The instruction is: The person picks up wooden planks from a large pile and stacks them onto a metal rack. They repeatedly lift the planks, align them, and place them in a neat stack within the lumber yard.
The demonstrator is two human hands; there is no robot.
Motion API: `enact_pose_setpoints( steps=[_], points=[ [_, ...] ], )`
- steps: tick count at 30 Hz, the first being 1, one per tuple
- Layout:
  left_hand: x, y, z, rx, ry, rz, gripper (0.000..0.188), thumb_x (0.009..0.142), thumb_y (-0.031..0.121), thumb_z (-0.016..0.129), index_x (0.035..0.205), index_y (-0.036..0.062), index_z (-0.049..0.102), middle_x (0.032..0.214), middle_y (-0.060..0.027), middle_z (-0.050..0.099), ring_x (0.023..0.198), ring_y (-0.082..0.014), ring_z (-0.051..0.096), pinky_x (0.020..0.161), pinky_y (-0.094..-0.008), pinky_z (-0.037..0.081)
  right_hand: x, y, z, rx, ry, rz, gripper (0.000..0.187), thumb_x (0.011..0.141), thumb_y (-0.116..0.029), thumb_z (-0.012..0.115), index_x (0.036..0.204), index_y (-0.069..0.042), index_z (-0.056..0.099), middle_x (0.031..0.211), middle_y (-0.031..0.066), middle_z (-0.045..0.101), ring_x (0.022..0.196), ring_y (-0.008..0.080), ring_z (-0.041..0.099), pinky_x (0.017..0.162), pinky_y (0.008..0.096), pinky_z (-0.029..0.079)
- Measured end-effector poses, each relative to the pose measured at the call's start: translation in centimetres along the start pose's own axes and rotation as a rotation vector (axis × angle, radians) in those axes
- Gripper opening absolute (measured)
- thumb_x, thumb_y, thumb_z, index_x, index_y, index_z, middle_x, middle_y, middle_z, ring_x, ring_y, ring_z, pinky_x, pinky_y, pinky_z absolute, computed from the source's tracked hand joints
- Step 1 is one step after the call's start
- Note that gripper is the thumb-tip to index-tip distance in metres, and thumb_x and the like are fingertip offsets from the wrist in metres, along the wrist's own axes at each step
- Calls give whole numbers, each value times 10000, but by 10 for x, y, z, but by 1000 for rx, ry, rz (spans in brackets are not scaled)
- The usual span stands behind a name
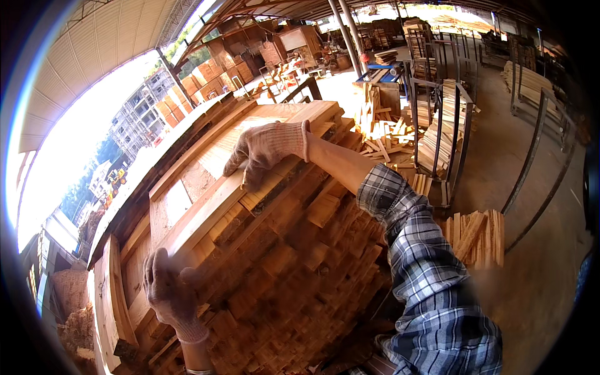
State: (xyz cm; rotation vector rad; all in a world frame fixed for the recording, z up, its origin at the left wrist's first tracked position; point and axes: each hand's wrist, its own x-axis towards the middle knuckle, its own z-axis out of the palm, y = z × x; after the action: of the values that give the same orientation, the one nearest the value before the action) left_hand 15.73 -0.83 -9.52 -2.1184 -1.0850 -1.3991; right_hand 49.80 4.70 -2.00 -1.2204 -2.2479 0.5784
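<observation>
"Starting from the left, what comes first?"

"A thick board at the stack's near-left corner, then the left hand, gloved, just right of it. Its fingers are bent, with the thumb standing apart; I can't tell whether they press on any wood."

"And the pale plank?"

"On top of the stack, up and to the right of the left hand's fingertips. Its long axis slants from lower left to upper right, so the left hand sits by its lower end."

"So which hand is nearer?"

"The right hand, also gloved. It lies across the plank farther up, fingers curled down over it and pointing left. Whether they grip it or only rest there, I can't tell."

"What lies below them?"

"Cut wood ends, packed in rows facing the wearer, under the plank's near edge."

"And farther right?"

"The plaid sleeve, then a bundle of short sticks beyond it, well apart from both hands."
</observation>
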Motion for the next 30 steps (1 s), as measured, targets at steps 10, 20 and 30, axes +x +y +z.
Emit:
enact_pose_setpoints(
  steps=[10, 20, 30],
  points=[
    [2, 5, -4, 162, 9, 94, 419, 695, 154, 691, 1081, 3, 626, 1072, -178, 635, 1016, -345, 600, 898, -419, 468, -40, 23, 79, -750, 1137, -400, 388, 872, -372, 543, 1147, -106, 606, 946, 56, 638, 918, 205, 585, 892, 362, 429],
    [2, -5, -2, 152, 43, 138, 423, 750, 256, 686, 1075, -8, 627, 1085, -165, 639, 1022, -331, 605, 893, -411, 477, -51, 21, 70, -719, 1127, -283, 369, 865, -350, 550, 1122, -102, 643, 1011, 85, 651, 1015, 236, 585, 983, 386, 381],
    [5, 3, 1, 47, 109, 172, 445, 689, 253, 812, 1013, -6, 651, 1004, -148, 662, 844, -269, 648, 729, -357, 522, -49, 10, 76, -789, 978, -229, 453, 901, -456, 489, 1088, -84, 667, 1019, 99, 681, 955, 256, 632, 886, 373, 462]
  ],
)
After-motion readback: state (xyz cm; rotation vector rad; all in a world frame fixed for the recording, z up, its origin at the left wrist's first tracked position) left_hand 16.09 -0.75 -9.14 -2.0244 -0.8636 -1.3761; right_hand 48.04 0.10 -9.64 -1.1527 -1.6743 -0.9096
